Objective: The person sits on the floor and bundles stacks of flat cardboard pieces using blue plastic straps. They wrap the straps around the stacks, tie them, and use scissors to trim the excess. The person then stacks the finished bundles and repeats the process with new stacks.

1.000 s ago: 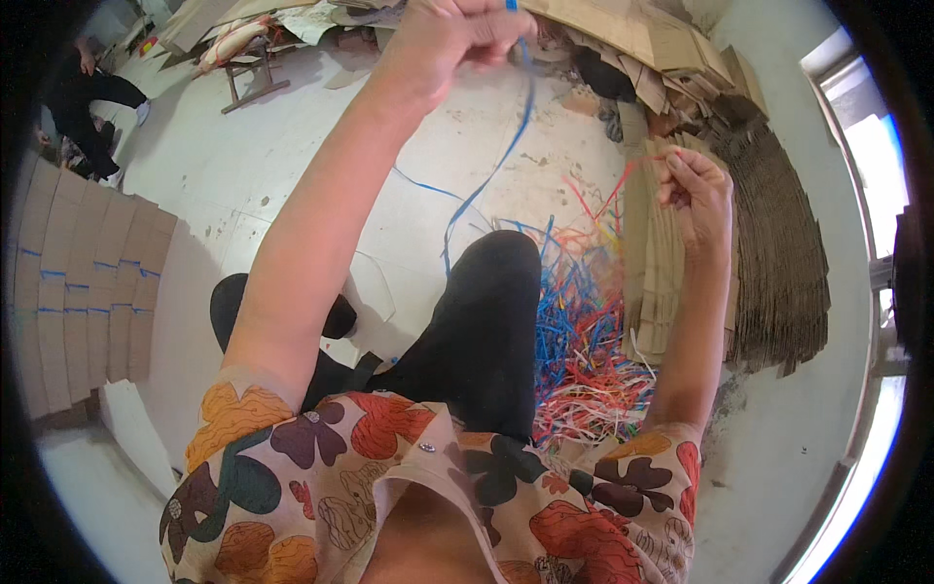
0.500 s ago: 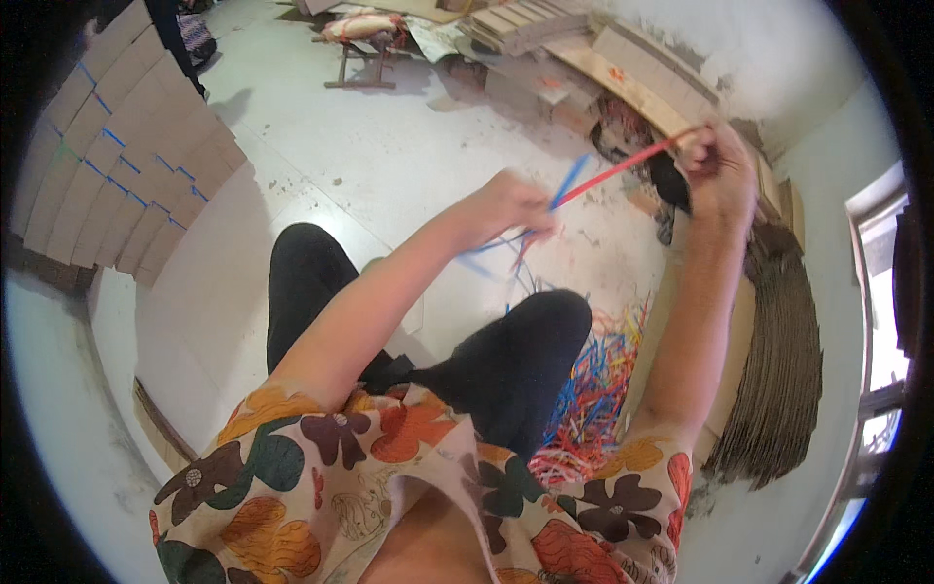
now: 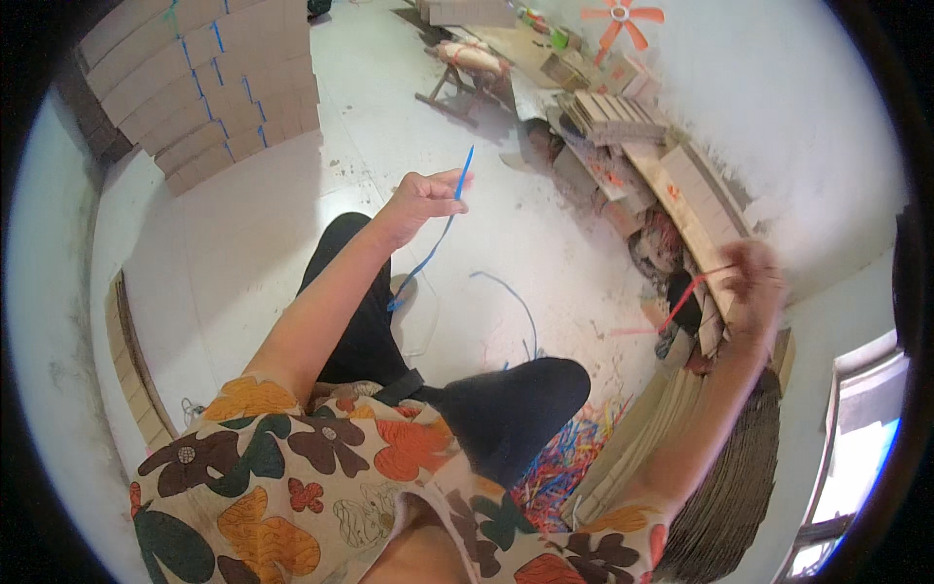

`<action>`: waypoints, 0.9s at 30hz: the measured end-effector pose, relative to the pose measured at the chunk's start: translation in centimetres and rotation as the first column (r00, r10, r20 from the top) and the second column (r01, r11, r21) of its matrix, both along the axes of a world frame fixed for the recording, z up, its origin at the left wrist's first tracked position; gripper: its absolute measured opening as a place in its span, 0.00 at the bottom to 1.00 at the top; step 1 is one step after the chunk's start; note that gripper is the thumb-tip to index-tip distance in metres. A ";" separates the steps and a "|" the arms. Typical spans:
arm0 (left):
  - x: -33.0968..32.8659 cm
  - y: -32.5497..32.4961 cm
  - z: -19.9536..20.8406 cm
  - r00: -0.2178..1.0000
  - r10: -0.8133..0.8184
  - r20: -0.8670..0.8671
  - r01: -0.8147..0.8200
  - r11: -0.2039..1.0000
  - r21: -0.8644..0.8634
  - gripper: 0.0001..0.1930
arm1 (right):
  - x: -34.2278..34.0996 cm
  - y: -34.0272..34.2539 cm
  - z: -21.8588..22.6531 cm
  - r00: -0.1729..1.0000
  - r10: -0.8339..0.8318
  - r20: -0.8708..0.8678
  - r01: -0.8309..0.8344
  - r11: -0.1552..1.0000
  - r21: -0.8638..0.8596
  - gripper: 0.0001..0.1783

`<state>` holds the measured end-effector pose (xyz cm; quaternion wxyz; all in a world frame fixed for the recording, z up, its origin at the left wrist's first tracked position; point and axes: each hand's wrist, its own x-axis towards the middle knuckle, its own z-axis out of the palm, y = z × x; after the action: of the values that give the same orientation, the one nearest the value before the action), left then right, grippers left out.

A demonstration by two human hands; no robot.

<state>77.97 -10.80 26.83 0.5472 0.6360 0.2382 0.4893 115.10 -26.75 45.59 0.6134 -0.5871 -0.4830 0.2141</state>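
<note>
In front of me my left hand [image 3: 420,206] pinches a blue strip [image 3: 435,248] between thumb and fingers. The strip's short end points up, and its long tail droops to my knee. Far out to the right, my right hand [image 3: 755,284] is smeared by motion, with its fingers closed round a red strip [image 3: 685,298] that trails off to the left. A second blue strip [image 3: 516,295] arches up above my right knee, apart from both hands. Beside that knee lies a tangled heap of coloured strips [image 3: 566,459].
A tall stack of cardboard [image 3: 253,83] with blue strips in it stands at the far left. Flat cardboard sheets [image 3: 735,477] lean along the right. Boards [image 3: 681,190] and clutter line the right wall, near a small stool [image 3: 465,88] and an orange fan [image 3: 621,18].
My hands have moved apart. The red strip no longer stretches between them; it trails from the right hand, which has dropped outward. The left hand keeps the blue strip. The view has turned.
</note>
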 end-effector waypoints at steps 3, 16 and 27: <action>1.1 -1.4 4.3 0.955 -0.027 0.294 0.078 0.983 -0.163 0.07 | -5.5 3.8 -3.8 0.971 0.209 -0.115 -0.225 0.963 -0.146 0.10; 0.5 -4.5 7.6 0.965 0.035 0.259 -0.033 0.999 -0.012 0.05 | -20.7 8.3 -8.3 0.774 0.485 -0.408 -0.518 0.855 0.032 0.08; 1.3 -4.8 7.3 0.945 0.097 0.313 -0.080 0.995 -0.067 0.05 | -21.8 8.2 -8.0 0.769 0.458 -0.446 -0.447 0.884 0.138 0.10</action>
<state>79.30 -15.62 34.16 0.5724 0.5232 0.1889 0.6024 93.26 -18.57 37.56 0.6483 -0.3772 -0.4505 0.4841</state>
